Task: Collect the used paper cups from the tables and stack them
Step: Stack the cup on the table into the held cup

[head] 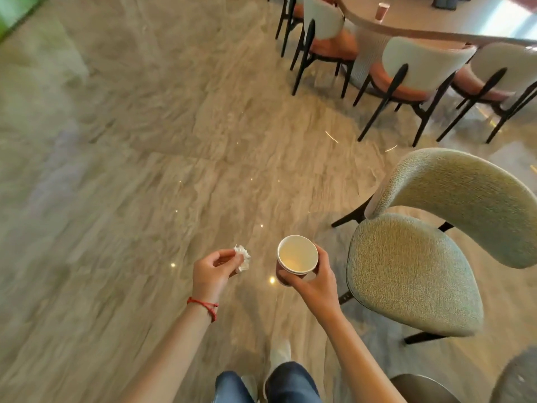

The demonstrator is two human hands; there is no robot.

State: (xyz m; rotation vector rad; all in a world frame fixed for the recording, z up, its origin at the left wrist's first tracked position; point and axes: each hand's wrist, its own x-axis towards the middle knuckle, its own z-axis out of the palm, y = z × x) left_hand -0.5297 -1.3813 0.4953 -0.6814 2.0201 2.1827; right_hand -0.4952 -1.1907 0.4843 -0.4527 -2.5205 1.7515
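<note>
Person standing on a marble-look floor (pixel 130 170), view down over both forearms.

R hand (pixel 315 282): fingers and thumb curled round the cups (pixel 297 257), held upright at about waist level, just left of a green chair (pixel 412 269). Two rims show at the near edge, so at least two cups nested (exact count can't be told). Inside of top cup is pale, looks drained; outer wall dark red-brown.

L hand (pixel 213 270): thumb and fingertips pinch a crumpled white napkin (pixel 243 258), wad sticking out to the R of the fingers. Red string (pixel 205 305) on L wrist. Hands are apart, cups and napkin not touching.

Far table (pixel 436 21), top R: curved edge, one more cup (pixel 382 11) standing upright near that edge, pinkish w/ darker band, blurry. Chairs w/ pale backs, orange seats and black legs pushed in along the table's near side (pixel 418 68).

Bottom centre: jeans (pixel 290 382) and a pale shoe (pixel 280 351). Another seat edge at bottom R, partly cut off by frame.
</note>
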